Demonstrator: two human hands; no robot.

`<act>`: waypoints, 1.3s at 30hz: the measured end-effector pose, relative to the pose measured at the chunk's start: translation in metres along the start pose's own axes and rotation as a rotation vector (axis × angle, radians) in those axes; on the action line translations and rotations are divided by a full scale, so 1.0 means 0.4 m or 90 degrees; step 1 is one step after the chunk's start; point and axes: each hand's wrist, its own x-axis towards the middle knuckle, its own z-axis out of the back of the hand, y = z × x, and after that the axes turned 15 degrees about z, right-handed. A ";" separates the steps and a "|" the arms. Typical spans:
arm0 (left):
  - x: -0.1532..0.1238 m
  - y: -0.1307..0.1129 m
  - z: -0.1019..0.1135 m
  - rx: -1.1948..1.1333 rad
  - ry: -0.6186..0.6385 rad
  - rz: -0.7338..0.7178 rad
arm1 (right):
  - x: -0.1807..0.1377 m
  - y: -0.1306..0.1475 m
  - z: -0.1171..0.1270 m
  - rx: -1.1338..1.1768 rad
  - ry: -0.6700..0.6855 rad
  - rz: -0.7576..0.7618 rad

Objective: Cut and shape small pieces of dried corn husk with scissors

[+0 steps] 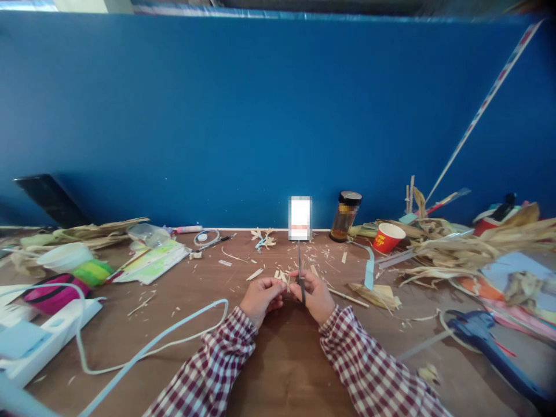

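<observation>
Head view is showing 2 hands meeting at the middle of the desk (278, 370), both in checked sleeves. Left hand (262, 296) is pinching a small pale straw piece (281, 278) between thumb and fingertips; how it is shaped is too small to make out. Right hand (315, 295) is closing around a thin dark blade (300, 272) that is standing nearly upright, its tip pointing away toward a blurred white card (300, 218) by the blue wall (278, 116); whether it is a knife or scissors cannot be told. Both hands are almost touching over the straw piece.

Bare brown desk is lying open in front of the wrists, with a pale cable (152, 347) looping across the left part. Scattered chips are lying beyond the fingers. Right side is crowded: 1 red paper cup (388, 237), 1 dark-lidded jar (346, 216), a heap of dried husks (469, 249), and a blue glue gun (482, 333) whose lower end is being cut off by the frame. Left edge is blurring a white power strip (47, 336) and 1 white bowl (65, 256).
</observation>
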 end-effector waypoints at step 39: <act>0.002 -0.029 0.024 -0.182 -0.027 -0.074 | -0.021 -0.010 -0.006 -0.063 0.199 -0.038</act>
